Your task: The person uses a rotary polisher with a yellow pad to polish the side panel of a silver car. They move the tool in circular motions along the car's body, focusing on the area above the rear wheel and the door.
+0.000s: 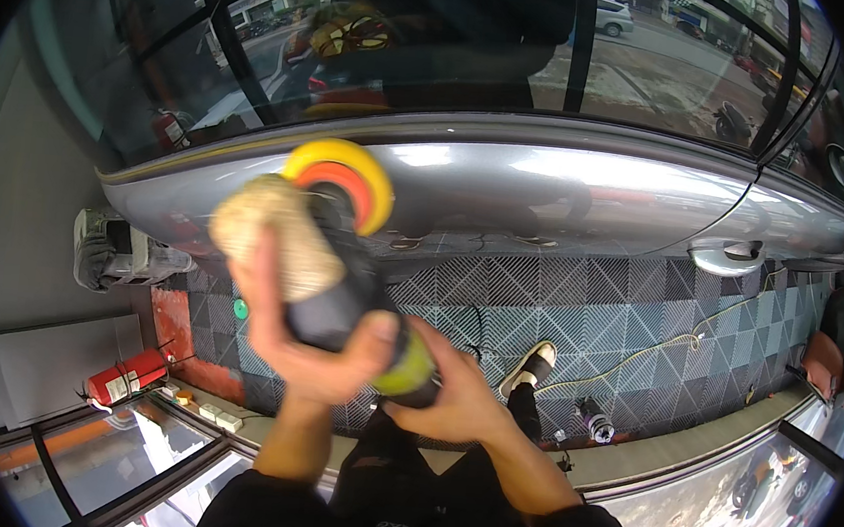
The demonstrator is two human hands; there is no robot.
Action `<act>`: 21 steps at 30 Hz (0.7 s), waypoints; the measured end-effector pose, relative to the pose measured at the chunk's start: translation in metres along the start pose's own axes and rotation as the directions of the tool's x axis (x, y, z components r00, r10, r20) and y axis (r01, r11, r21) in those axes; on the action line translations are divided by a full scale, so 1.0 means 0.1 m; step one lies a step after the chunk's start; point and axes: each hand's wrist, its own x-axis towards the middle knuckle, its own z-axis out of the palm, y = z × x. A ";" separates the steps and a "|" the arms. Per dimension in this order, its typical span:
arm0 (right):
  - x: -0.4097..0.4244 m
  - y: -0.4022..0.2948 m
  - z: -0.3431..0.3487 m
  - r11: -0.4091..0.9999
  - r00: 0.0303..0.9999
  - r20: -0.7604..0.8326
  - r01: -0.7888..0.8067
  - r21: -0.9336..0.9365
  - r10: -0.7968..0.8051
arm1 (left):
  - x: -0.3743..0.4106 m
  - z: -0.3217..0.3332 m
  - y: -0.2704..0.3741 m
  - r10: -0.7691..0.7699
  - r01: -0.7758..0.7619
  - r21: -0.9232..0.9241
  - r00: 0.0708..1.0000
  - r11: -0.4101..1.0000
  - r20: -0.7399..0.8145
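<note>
A rotary polisher [345, 287] with a black and lime-green body spans both of my hands. My left hand [302, 343] wraps round its body just behind the head, which has a beige fleecy cover. Farther back, my right hand [456, 394] grips the rear of the body. The polisher's yellow and orange round pad [375, 192] is tilted up beside the silver car door panel [475, 178], below the window; whether it touches the paint I cannot tell. Motion blurs the polisher and my left hand.
A red fire extinguisher [127, 379] lies at the lower left near white power sockets [219, 417]. A yellowish cord [640, 352] crosses the patterned floor tiles [615, 295]. A bottle [595, 420] is near my foot [531, 365]. The chrome door handle [727, 258] juts out at right.
</note>
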 end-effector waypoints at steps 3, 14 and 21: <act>0.25 -0.08 0.15 0.999 0.994 0.103 -0.025 0.020 0.022 | 0.17 -0.24 -0.04 -0.077 0.077 -0.007 0.992 0.997 -0.099; -0.64 0.85 -0.57 0.966 0.966 -0.238 0.035 -0.255 -0.098 | -0.16 1.01 0.39 0.246 -0.206 -0.200 0.949 0.958 0.200; -0.37 0.85 -0.01 0.939 0.949 -0.269 0.067 -0.338 -0.165 | -0.09 0.49 0.15 0.231 -0.207 -0.143 0.955 0.968 0.183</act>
